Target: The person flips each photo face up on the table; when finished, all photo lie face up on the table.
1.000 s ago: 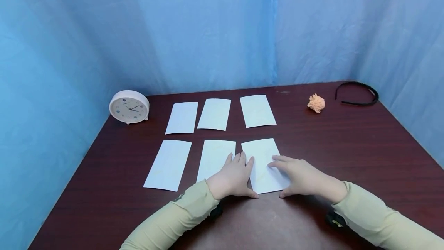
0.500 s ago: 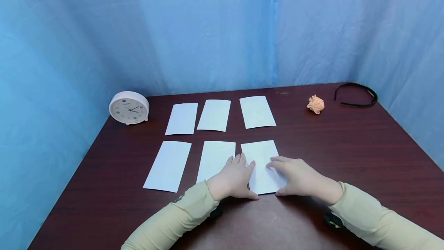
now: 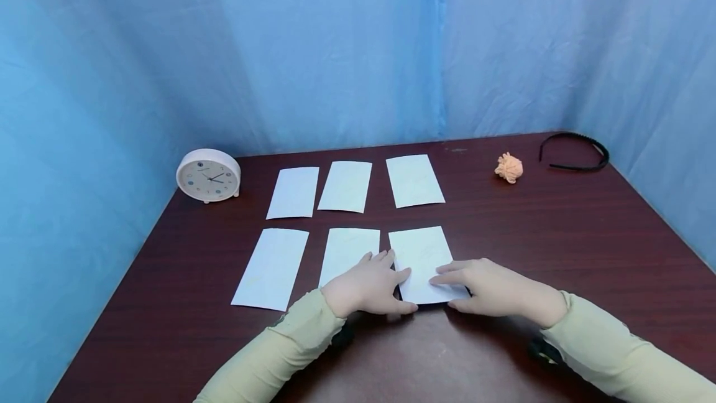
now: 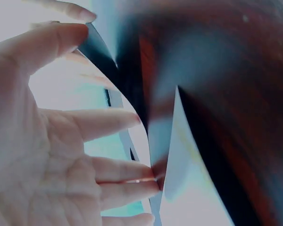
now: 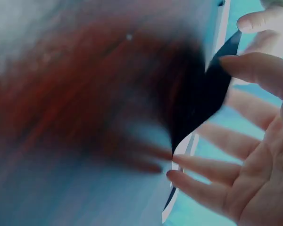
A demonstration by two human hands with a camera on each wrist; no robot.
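In the head view a white paper sheet (image 3: 419, 254) lies nearest my body, at the right end of the front row, its near edge raised over a dark shadow. My left hand (image 3: 371, 288) holds its left side, the thumb at the near left corner and the index finger over the edge. My right hand (image 3: 492, 288) holds the right side, fingertips on top and thumb at the near edge. The right wrist view shows the sheet's dark underside (image 5: 210, 101) bent up beside my thumb. Left of it, a second sheet (image 3: 348, 250) is partly hidden under my left hand.
Another sheet (image 3: 271, 269) lies at the front left. Behind stand three more, the left one (image 3: 293, 193), middle one (image 3: 345, 186) and right one (image 3: 416, 181). A white clock (image 3: 209, 175), a peach yarn ball (image 3: 509, 168) and a black headband (image 3: 593, 142) sit toward the back.
The near edge of the sheet between my hands has come up off the table, with a dark gap beneath it. Both hands have shifted only slightly; the other sheets lie as before.
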